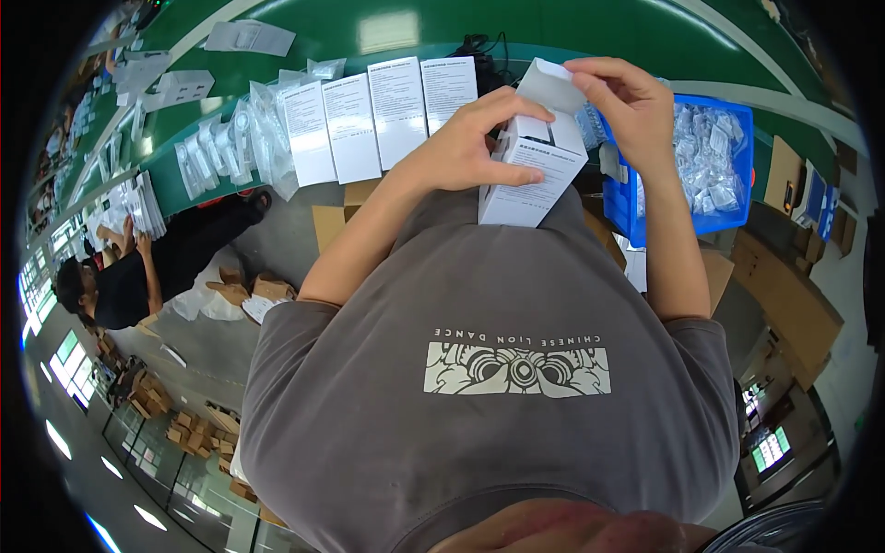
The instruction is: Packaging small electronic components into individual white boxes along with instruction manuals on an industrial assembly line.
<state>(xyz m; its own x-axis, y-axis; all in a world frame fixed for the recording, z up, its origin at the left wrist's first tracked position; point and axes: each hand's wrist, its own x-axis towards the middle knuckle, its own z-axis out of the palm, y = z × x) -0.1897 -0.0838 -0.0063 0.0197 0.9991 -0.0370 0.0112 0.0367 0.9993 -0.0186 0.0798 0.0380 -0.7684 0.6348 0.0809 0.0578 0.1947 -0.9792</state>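
A white printed carton [533, 175] stands close to my body at the table's near edge, its top flap [550, 85] raised. My left hand [486, 138] grips the carton from its left side, thumb across the front and fingers over the top. The raised flap is pinched between the thumb and fingers of my right hand [630, 101]. What lies inside the carton is hidden. Left of it, several similar white boxes [398, 115] stand in a row on the green table.
A blue bin [687, 226] full of small clear bags [710, 152] stands at the right. Clear plastic packs [217, 147] line the table at the left, with black cables [481, 53] behind the boxes. Another person [129, 276] works further left. Brown cardboard [788, 304] lies at the right.
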